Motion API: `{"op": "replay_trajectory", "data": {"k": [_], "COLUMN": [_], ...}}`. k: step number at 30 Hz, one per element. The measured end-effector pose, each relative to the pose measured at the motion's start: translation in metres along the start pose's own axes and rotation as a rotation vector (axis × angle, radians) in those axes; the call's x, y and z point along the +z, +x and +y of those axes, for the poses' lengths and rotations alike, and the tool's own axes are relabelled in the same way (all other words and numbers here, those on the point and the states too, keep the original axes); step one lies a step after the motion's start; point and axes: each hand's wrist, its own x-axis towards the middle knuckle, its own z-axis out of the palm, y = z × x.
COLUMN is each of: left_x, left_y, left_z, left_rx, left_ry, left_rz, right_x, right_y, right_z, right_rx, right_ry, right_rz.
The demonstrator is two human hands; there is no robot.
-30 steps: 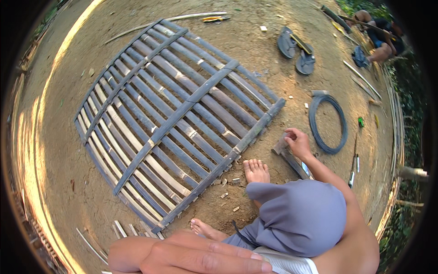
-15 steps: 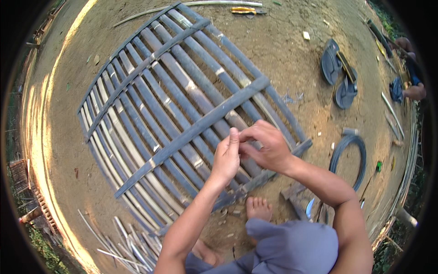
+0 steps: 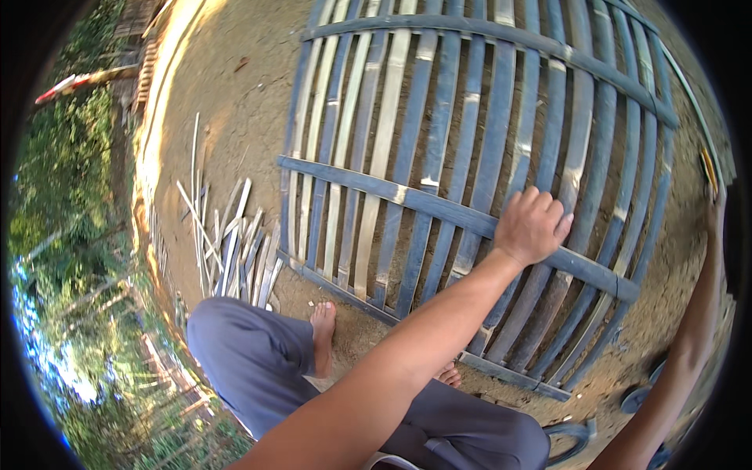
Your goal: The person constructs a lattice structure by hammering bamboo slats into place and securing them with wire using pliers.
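A large panel of blue-grey and pale bamboo slats (image 3: pixel 403 145), joined by crosswise strips, lies on the ground before me. My left hand (image 3: pixel 533 225) is closed over the near crosswise strip (image 3: pixel 446 210), knuckles up, its fingers curled down onto the bamboo. My right arm stretches far out to the right, beyond the panel. At the picture's rim, my right hand (image 3: pixel 716 194) is at the pliers (image 3: pixel 710 168) with orange-yellow handles. Its fingers are too small and distorted there to show how they close.
Loose cut bamboo strips (image 3: pixel 235 251) lie in a heap left of the panel. A long thin pole (image 3: pixel 688 86) lies past its right side. Near my knee is a coil of dark wire (image 3: pixel 570 440), with a sandal (image 3: pixel 633 399) farther right. Greenery (image 3: pixel 70 188) fills the far left.
My hands, together over the panel before, are now apart. The left has come down on a crosswise strip, and the right has reached out to the pliers. The view has swung round.
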Motion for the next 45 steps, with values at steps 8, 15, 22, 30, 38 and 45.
{"op": "replay_trajectory", "data": {"k": [8, 15, 22, 30, 38, 45], "left_x": [0.001, 0.000, -0.056, -0.226, -0.210, -0.214], "left_y": [-0.007, -0.011, -0.008, -0.044, -0.047, -0.042], "left_z": [-0.003, -0.007, -0.063, -0.311, -0.304, -0.304], "left_rx": [-0.058, -0.107, -0.282, -0.453, -0.482, -0.541], "left_ry": [0.026, -0.034, -0.435, 0.332, 0.407, 0.440], "left_rz": [0.010, 0.068, 0.300, 0.396, 0.161, 0.028], "right_x": [-0.003, -0.138, -0.376, -0.438, -0.408, -0.416], "right_y": [-0.016, -0.058, -0.229, -0.305, -0.318, -0.309], "right_z": [-0.052, -0.144, -0.311, -0.415, -0.505, -0.514], "right_rx": [0.008, 0.204, 0.255, -0.258, -0.616, -0.597], "right_ry": [0.031, 0.765, 1.371, 1.070, 0.844, 0.789], "right_rz": [-0.072, 0.062, -0.065, -0.241, -0.165, -0.263]}}
